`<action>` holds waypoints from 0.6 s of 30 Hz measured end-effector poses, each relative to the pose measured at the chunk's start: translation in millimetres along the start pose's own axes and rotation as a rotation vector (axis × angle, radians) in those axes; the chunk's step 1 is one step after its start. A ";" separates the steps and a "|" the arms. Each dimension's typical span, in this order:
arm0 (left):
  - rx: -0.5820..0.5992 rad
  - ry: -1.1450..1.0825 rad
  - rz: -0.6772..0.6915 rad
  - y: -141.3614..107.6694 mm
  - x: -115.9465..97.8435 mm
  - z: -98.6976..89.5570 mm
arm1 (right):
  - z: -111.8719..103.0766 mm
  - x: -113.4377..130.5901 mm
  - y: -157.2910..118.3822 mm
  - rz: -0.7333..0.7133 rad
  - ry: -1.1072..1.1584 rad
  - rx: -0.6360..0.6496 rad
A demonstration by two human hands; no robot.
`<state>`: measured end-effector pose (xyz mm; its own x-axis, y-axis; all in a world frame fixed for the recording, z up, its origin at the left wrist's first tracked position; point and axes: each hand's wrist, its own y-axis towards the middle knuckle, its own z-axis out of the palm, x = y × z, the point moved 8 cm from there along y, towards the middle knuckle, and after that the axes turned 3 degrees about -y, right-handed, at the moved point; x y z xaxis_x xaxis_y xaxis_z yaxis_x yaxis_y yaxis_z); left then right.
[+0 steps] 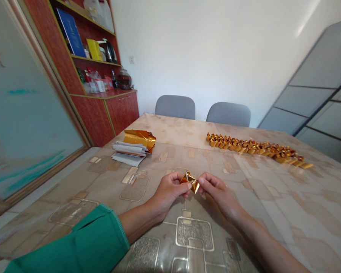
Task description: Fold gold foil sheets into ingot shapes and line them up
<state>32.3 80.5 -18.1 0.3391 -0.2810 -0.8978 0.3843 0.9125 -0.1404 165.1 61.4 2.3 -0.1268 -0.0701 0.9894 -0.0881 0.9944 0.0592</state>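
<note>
A small piece of folded gold foil paper [193, 185] is held between both hands, just above the table near its middle. My left hand [170, 189] pinches its left side between thumb and fingers. At its right edge, my right hand [214, 187] grips with thumb and forefinger. Part of the foil is hidden behind the fingers. To the far left lies a stack of gold and grey-white paper sheets [133, 146], loosely folded over. Rows of folded gold foil pieces [255, 148] stand close together on the right side of the table.
The table [159, 239] has a patterned, glossy cover. Two grey chairs [174, 106] stand at its far side against a white wall. A red-brown cabinet [102, 110] with bottles, a kettle and boxes is at the left, beside a frosted glass door [25, 98].
</note>
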 end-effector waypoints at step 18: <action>0.064 -0.086 -0.051 -0.4 3.7 4.3 | 4.8 -4.6 -0.3 -0.020 0.081 0.029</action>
<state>37.2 77.8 -19.5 0.3889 -0.3533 -0.8509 0.4560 0.8763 -0.1554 161.0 61.1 -2.9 -0.0445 -0.0821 0.9956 -0.1183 0.9900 0.0764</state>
